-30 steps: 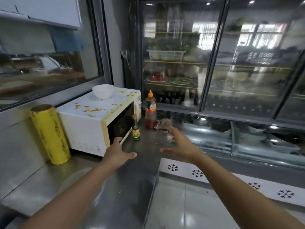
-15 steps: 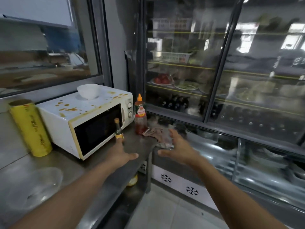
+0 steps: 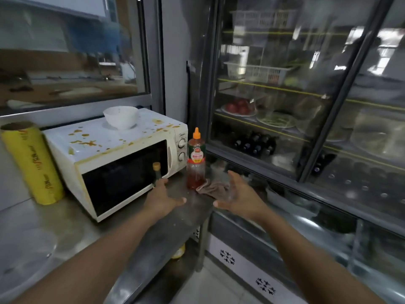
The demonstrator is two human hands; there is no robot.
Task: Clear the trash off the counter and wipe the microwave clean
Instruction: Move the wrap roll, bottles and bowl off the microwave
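Left hand point(image 3: 163, 199): extended over the steel counter point(image 3: 72, 218), fingers straight and loose, thumb out to the right, holding nothing. Fingertips lie just in front of a small dark bottle point(image 3: 157, 172) with a tan cap; contact cannot be confirmed.

Right hand point(image 3: 237, 197): also extended, palm turned inward, fingers spread and relaxed, holding nothing. It hovers near the counter's right end, next to a crumpled brownish rag point(image 3: 213, 188); whether it touches the rag cannot be told.

Rag lies on the counter just right of a sauce bottle point(image 3: 196, 160) with orange nozzle cap and red contents in its lower half. Sauce bottle stands upright, near the microwave's knob panel.

Microwave point(image 3: 118, 159): white, door closed, sits on the counter to the left of both hands. Top surface spattered with yellow-brown stains. A white bowl point(image 3: 121, 117) stands on the top, toward the back.

Yellow roll of cling film point(image 3: 32, 163) stands upright left of the microwave, against the wall. A clear plastic lid or dish point(image 3: 26, 255) lies on the counter at near left, blurred.

A glass-door display fridge point(image 3: 306, 95) stands to the right.
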